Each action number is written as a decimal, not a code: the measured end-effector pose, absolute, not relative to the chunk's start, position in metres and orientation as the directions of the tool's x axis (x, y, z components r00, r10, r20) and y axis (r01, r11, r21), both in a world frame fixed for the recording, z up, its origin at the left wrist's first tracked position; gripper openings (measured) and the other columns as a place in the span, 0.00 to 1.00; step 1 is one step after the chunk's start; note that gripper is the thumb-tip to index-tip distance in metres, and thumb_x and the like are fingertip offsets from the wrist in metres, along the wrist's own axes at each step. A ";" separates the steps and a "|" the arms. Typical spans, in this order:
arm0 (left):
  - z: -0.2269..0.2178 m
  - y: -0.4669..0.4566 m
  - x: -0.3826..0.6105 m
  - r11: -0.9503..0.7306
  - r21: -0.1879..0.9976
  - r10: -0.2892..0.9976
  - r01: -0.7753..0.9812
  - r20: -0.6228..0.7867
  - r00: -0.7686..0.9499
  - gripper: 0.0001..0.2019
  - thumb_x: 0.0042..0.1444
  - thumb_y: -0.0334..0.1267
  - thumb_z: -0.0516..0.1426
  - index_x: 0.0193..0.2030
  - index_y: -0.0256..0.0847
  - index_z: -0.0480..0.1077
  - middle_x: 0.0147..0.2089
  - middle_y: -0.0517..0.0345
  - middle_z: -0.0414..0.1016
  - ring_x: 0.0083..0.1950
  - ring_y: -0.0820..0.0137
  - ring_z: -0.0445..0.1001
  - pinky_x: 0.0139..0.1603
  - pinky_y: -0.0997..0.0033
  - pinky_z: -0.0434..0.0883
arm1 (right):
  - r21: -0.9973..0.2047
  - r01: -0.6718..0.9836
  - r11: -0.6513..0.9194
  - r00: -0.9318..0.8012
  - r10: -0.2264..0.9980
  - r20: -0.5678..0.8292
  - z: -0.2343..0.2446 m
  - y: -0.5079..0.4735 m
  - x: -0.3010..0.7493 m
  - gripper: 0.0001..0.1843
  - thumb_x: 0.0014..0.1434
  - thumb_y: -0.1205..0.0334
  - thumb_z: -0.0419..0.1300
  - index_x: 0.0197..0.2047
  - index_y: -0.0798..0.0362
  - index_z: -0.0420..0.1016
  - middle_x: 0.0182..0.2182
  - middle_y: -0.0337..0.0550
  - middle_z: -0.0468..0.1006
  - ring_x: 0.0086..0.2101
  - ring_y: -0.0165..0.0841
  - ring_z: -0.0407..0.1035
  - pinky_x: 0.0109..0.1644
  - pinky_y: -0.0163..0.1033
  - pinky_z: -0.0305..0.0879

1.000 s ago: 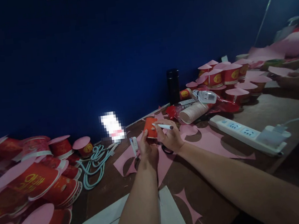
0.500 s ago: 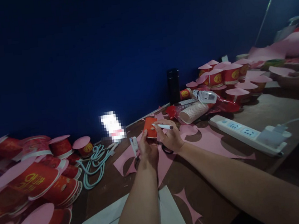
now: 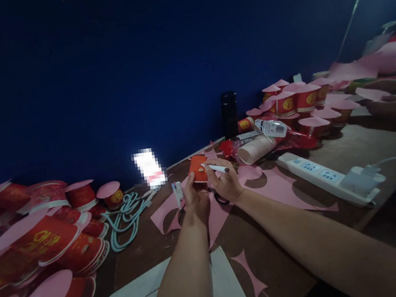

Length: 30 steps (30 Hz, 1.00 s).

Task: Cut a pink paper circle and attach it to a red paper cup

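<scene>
My left hand [image 3: 195, 197] is closed around a small red paper cup [image 3: 199, 168], holding it up over a pink paper sheet [image 3: 281, 184] on the brown table [image 3: 358, 144]. My right hand [image 3: 225, 182] pinches a white pen [image 3: 216, 167] whose near end rests against the cup's side. Dark scissors [image 3: 221, 198] lie on the pink paper just under my right hand. A small white object [image 3: 177, 192] stands beside my left hand.
Red cups capped with pink paper discs are piled at left [image 3: 43, 237] and stand in a group at back right [image 3: 296, 101]. A sleeve of stacked cups [image 3: 257, 148], a black bottle [image 3: 230, 114], a white power strip [image 3: 324, 174], teal cables [image 3: 125, 216] and another person's hand [image 3: 395, 109] are nearby.
</scene>
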<state>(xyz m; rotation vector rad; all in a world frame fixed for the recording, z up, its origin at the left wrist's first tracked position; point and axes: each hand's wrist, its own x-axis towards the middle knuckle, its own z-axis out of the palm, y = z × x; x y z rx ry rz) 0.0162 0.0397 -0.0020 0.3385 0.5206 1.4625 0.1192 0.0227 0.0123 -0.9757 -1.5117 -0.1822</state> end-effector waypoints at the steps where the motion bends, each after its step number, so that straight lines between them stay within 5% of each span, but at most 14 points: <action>1: -0.002 0.040 0.016 0.087 0.520 0.992 -0.850 -0.124 0.025 0.07 0.56 0.33 0.57 0.41 0.37 0.75 0.40 0.53 0.81 0.44 0.71 0.78 0.53 0.71 0.71 | -0.421 0.657 0.625 0.125 0.461 0.879 0.012 0.023 0.119 0.08 0.64 0.61 0.55 0.42 0.49 0.75 0.39 0.43 0.81 0.42 0.36 0.75 0.49 0.44 0.64; 30: -0.004 0.041 0.021 0.029 0.553 0.994 -0.833 -0.107 -0.036 0.13 0.56 0.32 0.60 0.49 0.38 0.73 0.41 0.54 0.80 0.46 0.71 0.77 0.56 0.70 0.68 | -0.455 0.602 0.657 0.079 0.517 0.852 0.012 0.021 0.119 0.08 0.64 0.61 0.56 0.42 0.50 0.75 0.39 0.44 0.81 0.42 0.36 0.73 0.52 0.45 0.65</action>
